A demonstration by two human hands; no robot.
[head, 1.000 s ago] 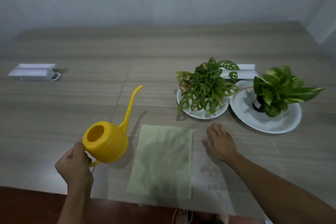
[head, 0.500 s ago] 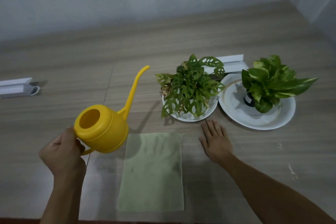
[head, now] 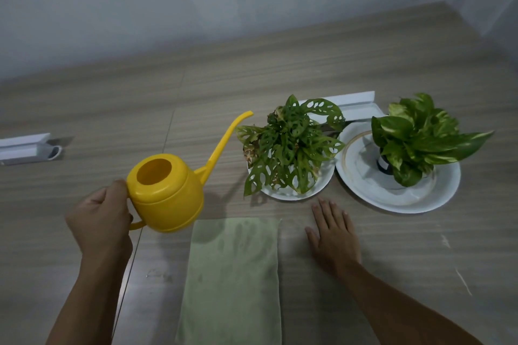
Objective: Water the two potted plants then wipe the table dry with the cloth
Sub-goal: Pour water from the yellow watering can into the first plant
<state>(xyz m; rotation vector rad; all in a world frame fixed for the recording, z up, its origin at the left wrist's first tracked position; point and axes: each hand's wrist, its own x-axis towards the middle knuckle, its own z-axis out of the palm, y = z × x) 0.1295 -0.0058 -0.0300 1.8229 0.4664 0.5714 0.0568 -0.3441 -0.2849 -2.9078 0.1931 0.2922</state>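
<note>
My left hand [head: 99, 218] grips the handle of a yellow watering can [head: 168, 193], held above the table, its long spout tip just left of the holey-leaved plant [head: 291, 145]. That plant stands on a small white plate [head: 322, 189]. To its right a broad-leaved plant [head: 417, 140] in a dark pot sits on a larger white plate [head: 364, 185]. A pale green cloth [head: 232, 280] lies flat in front of me. My right hand [head: 333, 235] rests flat on the table, fingers apart, right of the cloth and just in front of the small plate.
The wooden table [head: 252, 78] runs back to a grey wall. A white channel piece [head: 26, 148] lies at the far left, another white piece [head: 353, 105] behind the plants. Pale scratch marks show on the table at the right.
My left hand has carried the watering can up and to the right, bringing its spout close to the holey-leaved plant. My right hand has stayed flat on the table.
</note>
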